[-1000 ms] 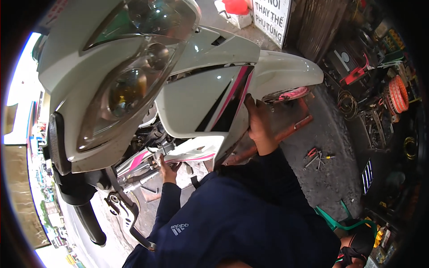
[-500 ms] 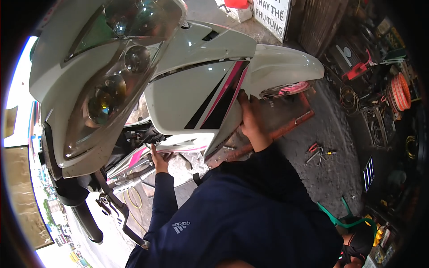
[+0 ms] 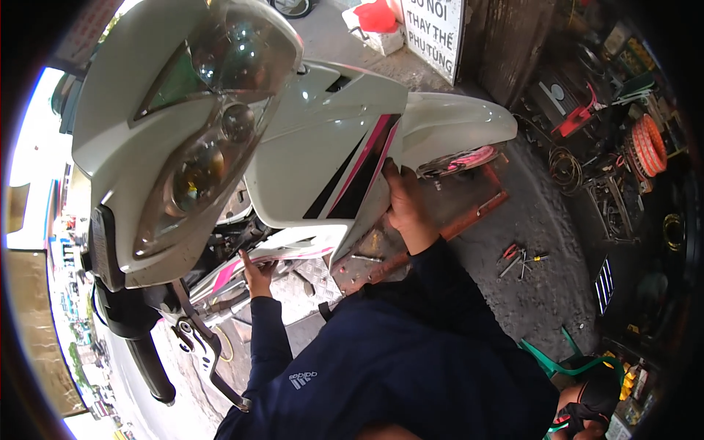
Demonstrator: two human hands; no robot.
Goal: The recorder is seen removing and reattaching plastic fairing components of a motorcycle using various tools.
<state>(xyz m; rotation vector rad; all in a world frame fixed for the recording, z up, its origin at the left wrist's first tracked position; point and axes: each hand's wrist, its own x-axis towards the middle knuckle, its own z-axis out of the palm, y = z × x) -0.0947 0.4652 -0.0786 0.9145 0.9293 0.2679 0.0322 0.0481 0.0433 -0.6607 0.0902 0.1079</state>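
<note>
A white motorbike fairing panel with pink and black stripes lies against the bike's front body. My right hand grips its right edge, thumb on the striped face and the other fingers partly hidden behind. Lower down, my left hand is closed on the panel's narrow pink-striped lower part, thumb upward and fingers beneath. Dark inner parts of the bike show left of the panel. The large headlight is to the left, and the white front fender is to the right.
A handlebar grip and brake lever jut out at lower left. Several hand tools lie on the floor at right, near a rusty metal frame. Another person is at lower right beside a green plastic chair.
The dark gap along the panel's top edge has closed against the upper body. My right hand has moved slightly with the panel's edge; my left hand keeps its hold. The view has shifted a little.
</note>
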